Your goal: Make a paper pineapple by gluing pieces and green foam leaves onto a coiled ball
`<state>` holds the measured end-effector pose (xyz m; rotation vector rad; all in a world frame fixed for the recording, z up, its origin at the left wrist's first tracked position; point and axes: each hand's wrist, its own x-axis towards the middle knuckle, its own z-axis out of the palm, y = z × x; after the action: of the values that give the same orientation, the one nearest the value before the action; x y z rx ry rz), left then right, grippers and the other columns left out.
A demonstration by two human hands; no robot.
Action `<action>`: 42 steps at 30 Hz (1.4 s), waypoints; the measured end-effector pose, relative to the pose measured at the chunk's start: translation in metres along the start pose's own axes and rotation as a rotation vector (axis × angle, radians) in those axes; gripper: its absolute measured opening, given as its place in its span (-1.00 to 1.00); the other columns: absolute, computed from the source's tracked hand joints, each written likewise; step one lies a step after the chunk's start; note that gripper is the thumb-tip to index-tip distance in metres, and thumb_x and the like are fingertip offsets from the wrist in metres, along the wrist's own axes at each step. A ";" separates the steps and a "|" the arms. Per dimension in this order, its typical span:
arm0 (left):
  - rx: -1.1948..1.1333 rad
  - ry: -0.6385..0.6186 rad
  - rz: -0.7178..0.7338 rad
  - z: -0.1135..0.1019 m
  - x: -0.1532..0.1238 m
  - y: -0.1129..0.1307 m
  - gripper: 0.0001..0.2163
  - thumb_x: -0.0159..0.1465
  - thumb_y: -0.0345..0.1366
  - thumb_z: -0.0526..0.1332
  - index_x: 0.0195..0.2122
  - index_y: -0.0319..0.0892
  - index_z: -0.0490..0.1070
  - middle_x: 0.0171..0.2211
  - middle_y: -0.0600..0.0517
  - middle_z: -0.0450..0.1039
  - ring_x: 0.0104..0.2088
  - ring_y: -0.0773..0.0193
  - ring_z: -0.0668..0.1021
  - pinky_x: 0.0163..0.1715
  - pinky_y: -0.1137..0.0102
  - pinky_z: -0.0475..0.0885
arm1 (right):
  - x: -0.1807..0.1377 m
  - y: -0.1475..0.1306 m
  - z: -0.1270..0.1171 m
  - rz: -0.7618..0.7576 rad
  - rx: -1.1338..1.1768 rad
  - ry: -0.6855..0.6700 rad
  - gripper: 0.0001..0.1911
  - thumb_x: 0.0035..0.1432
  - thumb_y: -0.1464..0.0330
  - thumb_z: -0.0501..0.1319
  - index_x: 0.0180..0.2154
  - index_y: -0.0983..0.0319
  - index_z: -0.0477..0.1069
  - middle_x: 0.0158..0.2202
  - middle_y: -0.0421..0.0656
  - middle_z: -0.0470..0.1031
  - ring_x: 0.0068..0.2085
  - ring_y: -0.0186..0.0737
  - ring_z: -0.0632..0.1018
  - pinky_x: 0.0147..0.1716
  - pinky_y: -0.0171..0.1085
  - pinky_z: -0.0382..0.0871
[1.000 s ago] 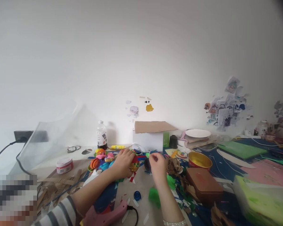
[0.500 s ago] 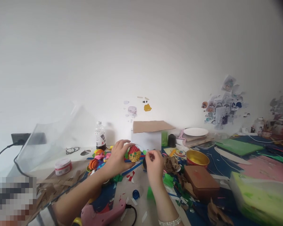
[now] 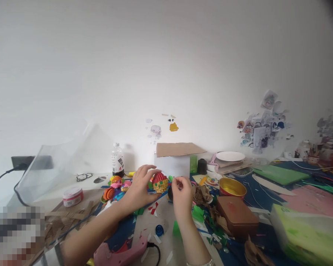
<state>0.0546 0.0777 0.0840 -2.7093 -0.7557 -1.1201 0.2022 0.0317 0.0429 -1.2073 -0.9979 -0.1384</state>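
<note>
A small corrugated-paper cupcake [image 3: 160, 183], with a red ridged top, a yellow base and green dots, stands upright on the cluttered work surface. My left hand [image 3: 141, 186] is around its left side, fingers and thumb spread apart; whether a fingertip still touches its top I cannot tell. Just right of the cupcake, my right hand [image 3: 182, 190] is closed in a pinch, and anything between its fingertips is too small to make out. A dark round object [image 3: 170, 193] shows partly behind the right hand. Below lies a blue paper coil [image 3: 159, 230].
Colourful paper pieces [image 3: 118, 186] cluster left of my left hand. A pink glue gun [image 3: 120, 252] with a black cord lies in front. To the right are a gold tin [image 3: 232, 187], a brown box [image 3: 237, 214] and crumpled brown paper [image 3: 202, 194]. A bottle [image 3: 117, 160] stands at the back.
The cupcake has gone from tilted in my left hand to standing upright, slightly further right. My left thumb has moved down and away from it. The right hand keeps its pinch.
</note>
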 end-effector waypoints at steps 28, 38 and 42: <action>0.019 0.076 -0.034 -0.001 0.001 0.004 -0.52 0.01 -0.33 0.24 -0.02 -0.06 0.18 0.03 -0.10 0.20 0.07 -0.03 0.24 0.02 0.09 0.19 | -0.010 -0.008 0.012 0.511 0.441 -0.052 -0.75 -0.02 0.19 0.18 -0.44 0.27 0.38 -0.53 -0.17 0.42 -0.46 -0.22 0.43 -0.50 -0.32 0.31; 0.040 0.060 -0.036 -0.007 0.001 0.002 -0.53 0.03 -0.31 0.25 -0.01 -0.07 0.19 0.04 -0.11 0.18 0.08 -0.02 0.22 0.02 0.08 0.18 | -0.009 -0.009 0.008 0.471 0.456 -0.085 -0.73 -0.02 0.17 0.19 -0.40 0.26 0.40 -0.45 -0.16 0.44 -0.40 -0.20 0.45 -0.42 -0.31 0.33; 0.060 0.059 -0.019 -0.006 0.001 0.002 -0.53 0.02 -0.33 0.24 -0.01 -0.08 0.20 0.04 -0.11 0.18 0.08 -0.03 0.21 0.01 0.08 0.18 | -0.009 -0.004 0.011 0.412 0.416 -0.126 -0.75 -0.03 0.21 0.20 -0.40 0.29 0.42 -0.38 -0.07 0.49 -0.34 -0.14 0.48 -0.34 -0.26 0.36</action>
<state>0.0523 0.0742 0.0889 -2.6128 -0.7952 -1.1568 0.1886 0.0352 0.0399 -1.0179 -0.8135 0.4543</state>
